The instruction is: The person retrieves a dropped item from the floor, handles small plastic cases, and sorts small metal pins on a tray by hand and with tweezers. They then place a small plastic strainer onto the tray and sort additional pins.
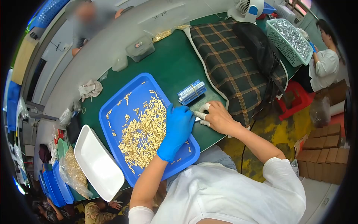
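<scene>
My left hand (178, 127), in a blue glove, is over the right rim of a blue tray (108, 140), its fingers closed near a small whitish piece. Many small brass-coloured parts (143, 130) lie spread in the tray. My right hand (216, 117), with white covers on some fingertips, meets the left one just beyond the tray's edge. Its fingers are pinched on the small whitish piece (197, 119), mostly hidden between the hands. Right behind the hands, a banded bundle of blue and silver sticks (192, 92) rests on the green table (173, 65).
A white tray (99, 162) stands left of the blue one. Plaid cloth (227, 63) and a black bag (257, 48) lie at the right. Farther back are a clear container (140, 48), a fan (246, 10) and a basket of silver parts (291, 41) beside another person (325, 69).
</scene>
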`<action>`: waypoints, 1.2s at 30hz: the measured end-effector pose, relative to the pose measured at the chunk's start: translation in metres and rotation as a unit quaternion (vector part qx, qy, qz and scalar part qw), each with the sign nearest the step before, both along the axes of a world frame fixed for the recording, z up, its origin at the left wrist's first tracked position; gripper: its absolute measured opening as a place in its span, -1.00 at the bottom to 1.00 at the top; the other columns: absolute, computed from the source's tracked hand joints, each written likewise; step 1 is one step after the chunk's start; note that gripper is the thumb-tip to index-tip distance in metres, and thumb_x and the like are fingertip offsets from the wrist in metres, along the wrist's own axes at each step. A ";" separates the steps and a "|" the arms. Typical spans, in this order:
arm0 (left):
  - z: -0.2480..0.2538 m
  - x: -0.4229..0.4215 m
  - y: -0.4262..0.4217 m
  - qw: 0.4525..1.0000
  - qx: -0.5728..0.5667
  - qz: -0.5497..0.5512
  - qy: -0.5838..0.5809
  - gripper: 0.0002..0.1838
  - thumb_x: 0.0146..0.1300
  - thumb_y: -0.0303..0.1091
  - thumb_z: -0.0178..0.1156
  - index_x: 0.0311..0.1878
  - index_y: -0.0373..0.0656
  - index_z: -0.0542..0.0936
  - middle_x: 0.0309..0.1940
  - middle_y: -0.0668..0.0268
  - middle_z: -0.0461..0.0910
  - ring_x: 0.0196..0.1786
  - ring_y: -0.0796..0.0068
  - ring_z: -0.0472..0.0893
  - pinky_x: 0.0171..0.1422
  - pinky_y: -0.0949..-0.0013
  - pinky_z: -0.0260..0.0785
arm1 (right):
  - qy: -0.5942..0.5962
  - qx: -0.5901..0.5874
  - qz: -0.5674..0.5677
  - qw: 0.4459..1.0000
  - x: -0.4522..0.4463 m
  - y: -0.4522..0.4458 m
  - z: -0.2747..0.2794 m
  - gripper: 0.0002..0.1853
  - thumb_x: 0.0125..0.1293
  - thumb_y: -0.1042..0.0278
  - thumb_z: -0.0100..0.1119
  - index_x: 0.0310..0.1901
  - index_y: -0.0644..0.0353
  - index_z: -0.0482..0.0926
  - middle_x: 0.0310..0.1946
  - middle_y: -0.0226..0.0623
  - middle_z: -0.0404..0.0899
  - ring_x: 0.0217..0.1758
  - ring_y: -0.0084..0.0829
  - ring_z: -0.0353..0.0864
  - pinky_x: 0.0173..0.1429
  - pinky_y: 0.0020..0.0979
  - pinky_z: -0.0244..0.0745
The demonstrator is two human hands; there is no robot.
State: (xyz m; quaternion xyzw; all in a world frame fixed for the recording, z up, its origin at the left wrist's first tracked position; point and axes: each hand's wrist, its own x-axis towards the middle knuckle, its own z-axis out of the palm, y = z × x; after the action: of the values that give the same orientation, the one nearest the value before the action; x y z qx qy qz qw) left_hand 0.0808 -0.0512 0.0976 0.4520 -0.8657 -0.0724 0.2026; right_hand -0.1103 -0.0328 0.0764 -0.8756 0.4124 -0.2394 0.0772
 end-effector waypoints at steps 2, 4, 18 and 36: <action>0.004 -0.001 -0.004 0.995 -0.026 0.043 0.087 -0.77 0.05 -0.35 0.26 -0.21 -0.22 0.59 -0.24 0.14 0.52 -0.13 0.12 0.50 0.23 0.11 0.26 | -0.001 0.020 -0.008 1.000 -0.001 0.000 0.002 -0.64 0.07 0.36 0.28 -0.04 0.09 0.59 -0.17 -0.23 0.43 -0.04 -0.15 0.36 0.09 -0.21 0.25; 0.002 -0.006 -0.017 0.994 -0.043 0.045 0.090 -0.70 0.06 -0.35 0.26 -0.13 -0.23 0.55 -0.20 0.12 0.51 -0.12 0.10 0.50 0.22 0.11 0.26 | 0.001 0.031 -0.007 0.999 -0.003 0.004 0.002 -0.64 0.07 0.37 0.28 -0.04 0.09 0.59 -0.17 -0.24 0.43 -0.04 -0.15 0.37 0.08 -0.21 0.26; -0.015 -0.025 -0.044 0.992 0.081 0.090 0.037 -0.31 0.03 -0.29 0.31 0.24 -0.28 0.30 0.06 -0.04 0.44 0.05 0.02 0.49 0.10 0.21 0.38 | -0.048 0.015 -0.049 0.998 -0.003 0.002 0.001 -0.66 0.06 0.46 0.26 -0.06 0.14 0.59 -0.15 -0.27 0.48 -0.03 -0.20 0.40 0.09 -0.26 0.30; 0.016 0.028 0.040 0.911 0.120 0.144 0.368 -0.26 0.02 -0.43 0.31 0.30 -0.28 0.22 0.03 0.07 0.36 0.01 0.18 0.47 0.05 0.27 0.39 | -0.445 0.255 -0.011 0.858 0.056 0.007 0.043 -0.58 0.27 0.42 0.13 0.17 0.28 0.39 -0.14 -0.28 0.49 -0.17 -0.50 0.49 -0.14 -0.48 0.50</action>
State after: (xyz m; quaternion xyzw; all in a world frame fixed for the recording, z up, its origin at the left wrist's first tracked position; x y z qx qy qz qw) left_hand 0.1085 -0.0114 0.1138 0.5337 -0.6405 -0.3070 0.4591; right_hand -0.0541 -0.0254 0.1194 -0.6208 0.3904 -0.4907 0.4705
